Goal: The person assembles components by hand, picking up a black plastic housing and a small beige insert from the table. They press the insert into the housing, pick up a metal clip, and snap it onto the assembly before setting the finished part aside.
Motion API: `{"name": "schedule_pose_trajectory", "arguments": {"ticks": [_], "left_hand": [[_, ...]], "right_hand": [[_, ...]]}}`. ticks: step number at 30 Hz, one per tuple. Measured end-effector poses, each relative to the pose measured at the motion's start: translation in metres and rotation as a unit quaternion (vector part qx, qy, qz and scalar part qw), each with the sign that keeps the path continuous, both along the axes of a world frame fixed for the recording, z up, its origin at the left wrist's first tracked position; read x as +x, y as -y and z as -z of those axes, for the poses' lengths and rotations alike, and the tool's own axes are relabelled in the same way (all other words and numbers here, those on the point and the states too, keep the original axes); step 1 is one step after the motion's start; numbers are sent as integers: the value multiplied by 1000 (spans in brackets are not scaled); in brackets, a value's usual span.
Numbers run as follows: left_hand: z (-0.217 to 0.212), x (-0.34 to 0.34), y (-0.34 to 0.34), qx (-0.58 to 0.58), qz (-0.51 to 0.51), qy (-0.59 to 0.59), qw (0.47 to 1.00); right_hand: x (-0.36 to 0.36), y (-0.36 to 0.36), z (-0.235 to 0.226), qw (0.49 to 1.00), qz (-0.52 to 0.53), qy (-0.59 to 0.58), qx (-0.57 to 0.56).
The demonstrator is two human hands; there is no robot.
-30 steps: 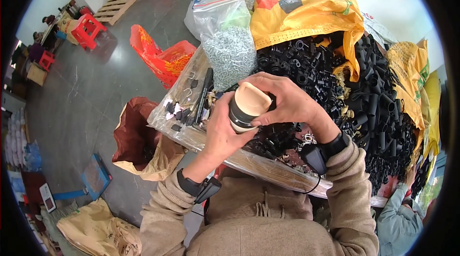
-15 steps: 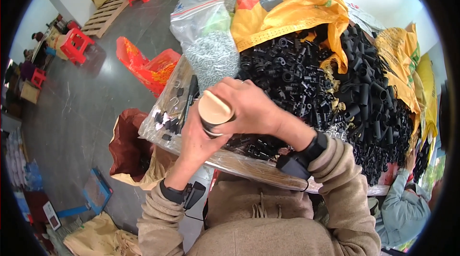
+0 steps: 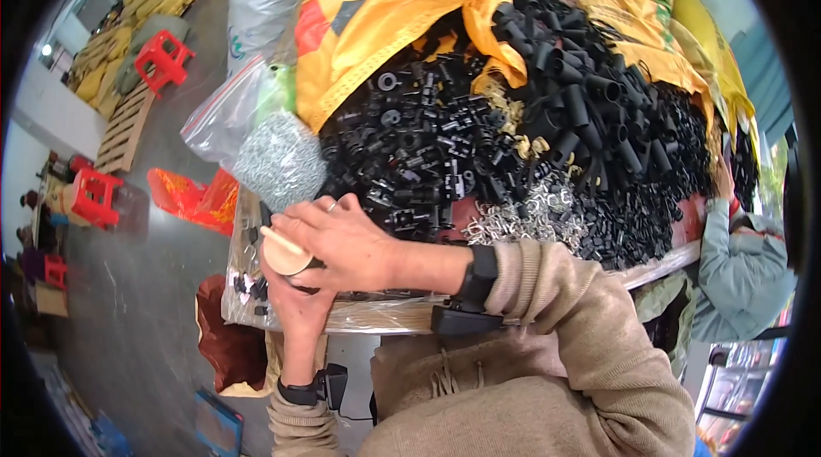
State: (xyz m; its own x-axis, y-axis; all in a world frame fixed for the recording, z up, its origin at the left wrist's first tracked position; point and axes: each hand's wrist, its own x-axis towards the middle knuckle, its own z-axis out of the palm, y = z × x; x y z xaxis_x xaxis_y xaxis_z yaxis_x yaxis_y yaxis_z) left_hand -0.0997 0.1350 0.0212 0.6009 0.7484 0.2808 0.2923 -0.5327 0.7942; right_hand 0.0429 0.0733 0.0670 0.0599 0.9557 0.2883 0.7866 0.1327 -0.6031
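Both hands meet over the near-left corner of the table, around a short cylindrical piece [image 3: 287,257] with a round beige top and a raised bar across it. A dark side shows just under the top; its exact kind cannot be made out. My left hand [image 3: 297,310] is closed around it from the near side. My right hand [image 3: 338,243], a ring on one finger, is wrapped over its far and right side. Small black and pinkish bits [image 3: 249,286] lie beside my left hand. A clear zip bag of small silvery parts [image 3: 280,159] lies just beyond.
Heaped black plastic parts [image 3: 410,141], black tubes [image 3: 590,102] and silvery hooks [image 3: 539,216] cover much of the table. Yellow woven sacks [image 3: 368,8] stand behind. An open brown sack [image 3: 229,342] sits below the left edge. A co-worker's sleeve [image 3: 740,273] is at the right.
My view has swung to the right, so the table appears further left. Both hands still hold the piece; my right hand now covers more of it, and its beige top is turned differently.
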Motion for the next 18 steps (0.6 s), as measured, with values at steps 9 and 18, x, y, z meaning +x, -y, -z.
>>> {"name": "schedule_pose_trajectory", "arguments": {"ticks": [9,18], "left_hand": [[6,-12,27,117,-59,71,989],[-12,9,68,173,213,-104,956]], "right_hand": [[44,19,-10,998,10,54,24],[104,56,18,962,81,259,-41]]}}
